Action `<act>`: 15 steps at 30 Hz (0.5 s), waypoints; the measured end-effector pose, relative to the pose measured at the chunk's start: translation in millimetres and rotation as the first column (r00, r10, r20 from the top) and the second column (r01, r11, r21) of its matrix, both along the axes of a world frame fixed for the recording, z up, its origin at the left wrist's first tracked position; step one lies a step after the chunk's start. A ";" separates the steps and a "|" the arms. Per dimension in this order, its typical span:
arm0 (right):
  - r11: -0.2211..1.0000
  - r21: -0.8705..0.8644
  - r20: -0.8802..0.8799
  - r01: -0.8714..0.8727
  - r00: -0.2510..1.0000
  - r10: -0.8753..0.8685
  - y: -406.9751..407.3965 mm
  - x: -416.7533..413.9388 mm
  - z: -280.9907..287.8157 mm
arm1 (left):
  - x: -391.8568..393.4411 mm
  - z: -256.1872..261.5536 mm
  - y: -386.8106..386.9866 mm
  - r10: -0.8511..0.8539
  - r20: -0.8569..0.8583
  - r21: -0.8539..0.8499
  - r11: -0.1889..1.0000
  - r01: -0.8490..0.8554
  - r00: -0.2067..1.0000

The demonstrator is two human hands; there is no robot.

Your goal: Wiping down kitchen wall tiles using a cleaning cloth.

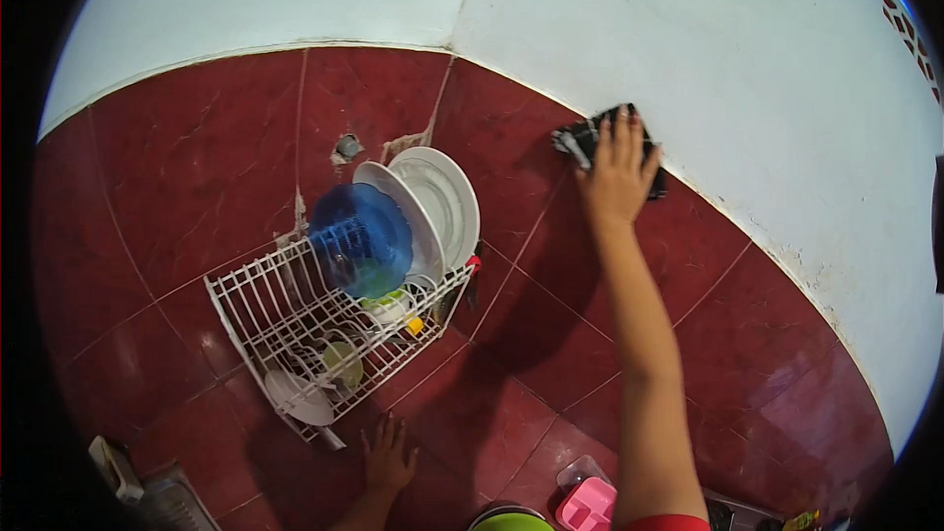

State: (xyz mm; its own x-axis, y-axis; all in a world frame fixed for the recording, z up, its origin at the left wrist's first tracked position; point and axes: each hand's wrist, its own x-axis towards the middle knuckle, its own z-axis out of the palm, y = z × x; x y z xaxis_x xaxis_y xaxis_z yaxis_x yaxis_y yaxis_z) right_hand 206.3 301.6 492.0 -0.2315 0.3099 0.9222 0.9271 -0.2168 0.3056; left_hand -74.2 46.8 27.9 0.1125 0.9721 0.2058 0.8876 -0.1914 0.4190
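Note:
Against the upper edge of the red tiled wall, my right hand (618, 169) presses a black cloth with white lines (586, 144). The fingers lie spread over the cloth, and part of it sticks out on both sides. My left hand (389, 453) rests palm down on the red tiled counter (472, 398), fingers apart and holding nothing. Just beyond it stands a white wire dish rack (251, 310). A blue translucent plate (361, 240) and white plates (442, 199) lean upright in the rack. Lower down in it are a small white dish (299, 397) and a pale green cup (343, 365).
A pink divided container (588, 505) and a green round item (512, 522) sit at the near edge. At the lower left is a metal sink edge (173, 498). A capped pipe stub (347, 147) pokes from the tiles. White wall (664, 29) rises above.

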 end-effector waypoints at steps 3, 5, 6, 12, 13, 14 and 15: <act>0.976 -0.210 0.074 -0.058 0.994 0.075 13.5 -32.1 -61.4 | -7.8 4.3 -8.4 0.004 0.010 -0.021 1.000 -0.004 1.000; 0.930 -0.361 0.228 -0.064 0.961 0.154 3.6 -14.1 -129.3 | -4.8 6.5 -2.9 -0.026 0.029 -0.006 1.000 0.026 0.999; 0.880 -0.474 0.272 -0.030 0.945 0.179 -7.0 -9.4 -163.1 | -7.7 5.2 -0.8 -0.014 0.030 -0.006 1.000 0.014 0.999; 0.790 -0.613 0.259 -0.023 0.938 0.229 -93.6 116.2 -228.9 | 0.7 6.3 14.0 -0.012 0.018 0.016 1.000 0.011 1.000; 0.847 -0.529 0.252 0.048 0.962 0.103 -113.0 127.5 -201.5 | -0.5 5.5 14.2 0.001 0.020 0.022 1.000 -0.002 1.000; 0.838 -0.545 0.052 0.027 0.999 0.001 -138.2 122.9 -162.7 | -4.9 5.9 10.4 0.011 0.013 0.018 1.000 -0.011 1.000; 0.919 -0.368 0.035 0.140 0.990 -0.137 -155.3 145.7 -140.8 | -3.3 9.1 10.4 0.017 -0.001 0.018 1.000 -0.017 1.000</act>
State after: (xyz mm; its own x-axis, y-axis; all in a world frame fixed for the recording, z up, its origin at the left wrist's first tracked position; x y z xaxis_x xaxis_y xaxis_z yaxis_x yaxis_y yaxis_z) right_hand 352.0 146.4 351.2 -0.1689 0.6571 0.7347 0.8929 -0.2136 0.3963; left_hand -77.5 57.2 37.0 0.0957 0.9700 0.2233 0.8912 -0.1835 0.4149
